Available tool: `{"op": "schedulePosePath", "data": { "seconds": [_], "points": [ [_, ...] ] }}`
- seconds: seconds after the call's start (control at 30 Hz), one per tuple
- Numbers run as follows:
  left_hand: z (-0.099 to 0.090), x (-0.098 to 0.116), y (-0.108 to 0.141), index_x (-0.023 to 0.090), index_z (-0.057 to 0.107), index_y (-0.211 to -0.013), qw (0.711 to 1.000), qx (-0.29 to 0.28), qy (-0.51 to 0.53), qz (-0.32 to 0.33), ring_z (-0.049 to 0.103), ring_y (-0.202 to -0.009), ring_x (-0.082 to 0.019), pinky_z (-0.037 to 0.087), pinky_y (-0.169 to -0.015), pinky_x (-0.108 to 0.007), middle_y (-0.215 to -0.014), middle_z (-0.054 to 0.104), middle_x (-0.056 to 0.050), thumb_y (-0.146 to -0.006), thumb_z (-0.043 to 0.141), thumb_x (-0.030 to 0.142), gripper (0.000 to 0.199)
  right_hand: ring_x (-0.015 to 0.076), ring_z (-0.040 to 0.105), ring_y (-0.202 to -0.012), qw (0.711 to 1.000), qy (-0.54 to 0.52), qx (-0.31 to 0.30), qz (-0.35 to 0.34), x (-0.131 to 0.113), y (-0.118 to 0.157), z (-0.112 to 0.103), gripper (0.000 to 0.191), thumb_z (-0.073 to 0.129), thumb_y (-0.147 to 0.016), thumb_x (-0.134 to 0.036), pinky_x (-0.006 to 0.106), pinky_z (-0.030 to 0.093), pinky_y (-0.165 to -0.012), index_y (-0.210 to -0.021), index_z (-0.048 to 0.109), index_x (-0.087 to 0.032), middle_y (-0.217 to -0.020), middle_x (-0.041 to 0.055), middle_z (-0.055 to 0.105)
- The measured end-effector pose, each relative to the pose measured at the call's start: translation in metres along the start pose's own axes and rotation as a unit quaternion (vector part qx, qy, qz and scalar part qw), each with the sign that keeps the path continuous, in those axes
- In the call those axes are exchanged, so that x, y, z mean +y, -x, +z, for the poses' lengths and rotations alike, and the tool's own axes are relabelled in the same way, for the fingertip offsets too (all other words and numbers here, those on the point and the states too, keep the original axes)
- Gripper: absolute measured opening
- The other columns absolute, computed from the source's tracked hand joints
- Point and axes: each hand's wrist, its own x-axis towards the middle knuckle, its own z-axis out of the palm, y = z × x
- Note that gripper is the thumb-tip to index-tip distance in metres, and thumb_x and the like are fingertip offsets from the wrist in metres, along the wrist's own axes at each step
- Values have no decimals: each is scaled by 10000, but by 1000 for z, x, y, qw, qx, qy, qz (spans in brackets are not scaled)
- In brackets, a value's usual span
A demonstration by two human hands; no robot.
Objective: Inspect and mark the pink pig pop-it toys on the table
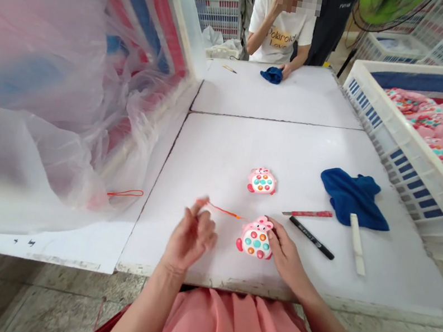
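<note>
A pink and white rabbit-shaped toy [256, 243] with coloured round buttons lies near the table's front edge. My right hand [284, 254] grips its right side, thumb and fingers closed around it. To the left, my left hand [192, 235] is raised with its fingers curled, somewhat blurred. Between its fingertips it pinches one end of an orange cord [225, 211], which stretches rightward toward the toy's ears. Whether the cord is fastened to the toy I cannot tell. A second rabbit toy [262, 181] of the same kind lies just beyond.
Right of my hands lie a red craft knife [307, 213], a black marker [311, 238], a white strip [357, 244] and a blue cloth [353, 193]. A white crate [406, 180] holds many pink toys. Plastic sheeting [87, 177] covers the left; another person [283, 35] sits opposite.
</note>
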Motion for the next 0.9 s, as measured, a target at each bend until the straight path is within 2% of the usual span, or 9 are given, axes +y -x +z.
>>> {"op": "schedulePosePath", "data": {
  "seconds": [0.1,0.17,0.27,0.37,0.43,0.6,0.7,0.77,0.9],
  "points": [
    [-7,3,-12,245,545,-1222,989,135,-29,49,469,-532,-71,454,-508,-204,-736,564,29,-849,575,535,474,245,532,-1213,999,-47,-6,12,1,2,3,415,407,-955,-454,418,435,-1036,-1289,510,-232,-1296,77,585],
    [-9,-11,-15,234,496,-1278,976,154,-156,11,536,-609,-98,493,-557,-242,-836,595,1,-812,642,489,551,240,512,-1243,998,-61,-8,15,0,2,5,425,407,-956,-460,410,425,-1052,-1304,507,-237,-1330,68,568],
    [-3,-45,-10,240,356,-1396,960,87,-265,-26,613,-792,-155,535,-689,-311,-1075,586,-69,-776,694,453,737,238,517,-1243,997,-70,-16,12,-1,4,8,440,397,-961,-459,396,456,-1022,-1332,491,-244,-1351,62,559],
    [10,-71,-5,269,170,-1480,963,5,-267,-41,583,-1072,-226,501,-899,-362,-1338,452,-122,-680,801,362,1023,238,547,-1208,998,-63,-19,1,-1,6,10,447,383,-967,-452,389,481,-990,-1344,482,-234,-1337,68,570],
    [18,-79,-4,281,98,-1497,962,-7,-269,-43,537,-1164,-243,473,-963,-358,-1399,397,-121,-636,837,298,1135,238,562,-1187,999,-52,-12,-4,0,8,12,450,376,-968,-446,389,490,-976,-1350,476,-230,-1327,73,576],
    [22,-82,-6,284,160,-1492,952,10,-305,-27,580,-1092,-236,495,-939,-362,-1387,417,-113,-666,809,283,1050,235,579,-1154,999,-48,-13,-2,0,7,13,445,357,-974,-436,392,498,-958,-1363,457,-243,-1310,70,584],
    [16,-82,-6,300,74,-1505,962,-12,-269,-34,576,-1105,-243,506,-925,-376,-1411,391,-126,-722,769,324,1048,232,566,-1174,999,-51,-18,-6,0,7,13,432,354,-979,-427,396,482,-980,-1357,456,-245,-1307,72,583],
    [11,-82,-6,294,49,-1509,969,-21,-242,-42,562,-1136,-244,489,-951,-386,-1392,421,-127,-814,672,390,938,229,564,-1177,998,-57,-23,-12,1,8,12,427,348,-981,-424,396,475,-990,-1354,455,-247,-1310,74,578],
    [3,-84,-7,278,177,-1499,966,14,-258,-32,508,-1221,-240,410,-1047,-394,-1381,458,-109,-902,524,458,714,233,506,-1250,995,-64,-59,-51,5,11,10,502,420,-958,-425,398,433,-1047,-1419,363,-233,-1395,89,500]
  ]
}}
